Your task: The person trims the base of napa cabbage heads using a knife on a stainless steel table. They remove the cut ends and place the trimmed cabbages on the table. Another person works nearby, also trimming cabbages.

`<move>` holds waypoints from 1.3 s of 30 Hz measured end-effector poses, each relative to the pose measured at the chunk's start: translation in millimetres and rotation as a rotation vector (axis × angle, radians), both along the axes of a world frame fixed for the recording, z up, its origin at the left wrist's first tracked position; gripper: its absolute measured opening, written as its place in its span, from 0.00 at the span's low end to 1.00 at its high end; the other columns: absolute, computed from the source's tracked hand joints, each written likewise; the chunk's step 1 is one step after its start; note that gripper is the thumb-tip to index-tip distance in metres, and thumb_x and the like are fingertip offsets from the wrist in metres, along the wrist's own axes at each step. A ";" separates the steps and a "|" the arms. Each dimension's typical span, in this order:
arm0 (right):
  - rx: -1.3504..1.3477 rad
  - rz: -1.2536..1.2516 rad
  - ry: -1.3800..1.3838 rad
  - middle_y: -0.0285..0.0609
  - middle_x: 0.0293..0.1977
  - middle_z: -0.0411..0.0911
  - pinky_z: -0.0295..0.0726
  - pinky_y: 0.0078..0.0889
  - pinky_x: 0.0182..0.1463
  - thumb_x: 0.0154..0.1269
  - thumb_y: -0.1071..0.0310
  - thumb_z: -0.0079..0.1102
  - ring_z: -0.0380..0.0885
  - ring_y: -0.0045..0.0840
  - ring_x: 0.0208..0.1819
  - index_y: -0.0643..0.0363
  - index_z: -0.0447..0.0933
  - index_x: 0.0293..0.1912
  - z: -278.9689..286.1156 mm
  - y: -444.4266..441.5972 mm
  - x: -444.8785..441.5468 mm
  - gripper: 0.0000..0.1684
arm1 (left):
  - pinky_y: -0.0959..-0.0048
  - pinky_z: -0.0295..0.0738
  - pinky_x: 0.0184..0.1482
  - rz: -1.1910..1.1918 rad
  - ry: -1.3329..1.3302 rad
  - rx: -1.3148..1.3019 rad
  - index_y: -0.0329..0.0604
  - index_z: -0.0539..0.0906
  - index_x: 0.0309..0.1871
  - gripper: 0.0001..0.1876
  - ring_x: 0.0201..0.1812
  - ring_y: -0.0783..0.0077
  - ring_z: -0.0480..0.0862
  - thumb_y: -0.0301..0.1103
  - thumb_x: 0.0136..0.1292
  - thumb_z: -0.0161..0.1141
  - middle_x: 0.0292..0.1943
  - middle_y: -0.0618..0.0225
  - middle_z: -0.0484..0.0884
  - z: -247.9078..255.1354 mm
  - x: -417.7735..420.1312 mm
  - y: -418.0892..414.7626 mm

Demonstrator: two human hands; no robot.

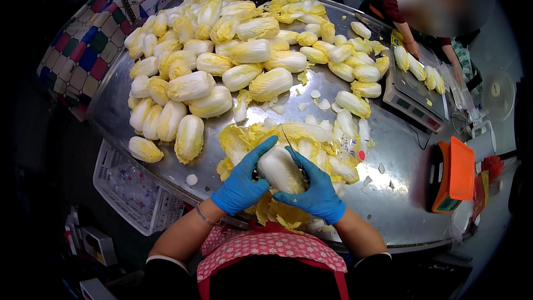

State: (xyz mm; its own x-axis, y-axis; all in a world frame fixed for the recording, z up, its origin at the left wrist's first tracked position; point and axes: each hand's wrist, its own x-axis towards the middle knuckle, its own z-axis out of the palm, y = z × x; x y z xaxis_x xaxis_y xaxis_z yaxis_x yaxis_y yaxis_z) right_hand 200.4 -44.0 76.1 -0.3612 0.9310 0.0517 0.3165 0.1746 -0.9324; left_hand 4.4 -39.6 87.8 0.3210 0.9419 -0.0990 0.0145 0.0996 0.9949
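A napa cabbage (281,168) with a white base is held between my two blue-gloved hands, above a heap of loose leaves. My left hand (245,181) grips its left side, fingers along the top and thumb in front. On the other side, my right hand (318,191) has its thumb at the near end and its fingers along the flank. A thin knife blade (288,139) sticks out by my right fingertips; its handle is hidden. Yellow and white trimmed leaves (310,131) lie just beyond, and more leaves (287,214) lie near my apron.
Many napa cabbages (258,52) cover the far left of the metal table (399,204). On the right are a scale (416,91) bearing cabbages and an orange scale (461,171). Two people work across the table. A white plastic basket (145,223) stands below the left edge.
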 end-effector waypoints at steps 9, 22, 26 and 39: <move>-0.508 -0.055 0.497 0.46 0.61 0.66 0.68 0.29 0.63 0.54 0.60 0.71 0.68 0.27 0.60 0.65 0.56 0.68 -7.0 -7.7 1.0 0.48 | 0.74 0.67 0.61 0.050 -0.208 -0.021 0.39 0.69 0.66 0.33 0.57 0.73 0.74 0.15 0.53 0.38 0.61 0.63 0.73 -1.7 -5.8 8.5; -0.403 -0.204 0.568 0.45 0.58 0.70 0.69 0.30 0.62 0.56 0.63 0.69 0.71 0.26 0.58 0.64 0.57 0.67 -6.0 -2.3 -2.1 0.44 | 0.72 0.69 0.58 0.096 0.616 0.577 0.45 0.65 0.69 0.35 0.54 0.73 0.74 0.34 0.58 0.65 0.60 0.65 0.72 8.3 -23.8 19.8; -0.299 -0.111 0.473 0.47 0.63 0.64 0.64 0.32 0.66 0.54 0.62 0.71 0.66 0.28 0.63 0.64 0.56 0.68 -7.6 -4.2 -7.5 0.48 | 0.69 0.63 0.66 -0.094 -0.129 -0.028 0.43 0.59 0.72 0.45 0.62 0.72 0.70 0.39 0.52 0.72 0.66 0.64 0.67 20.4 -5.4 20.4; -0.356 -0.014 0.493 0.46 0.62 0.66 0.65 0.32 0.66 0.50 0.60 0.73 0.67 0.28 0.62 0.65 0.56 0.68 0.5 -2.2 3.6 0.51 | 0.71 0.62 0.66 -0.200 -0.247 -0.151 0.42 0.60 0.71 0.45 0.64 0.73 0.68 0.30 0.50 0.72 0.68 0.70 0.64 19.5 -15.2 20.5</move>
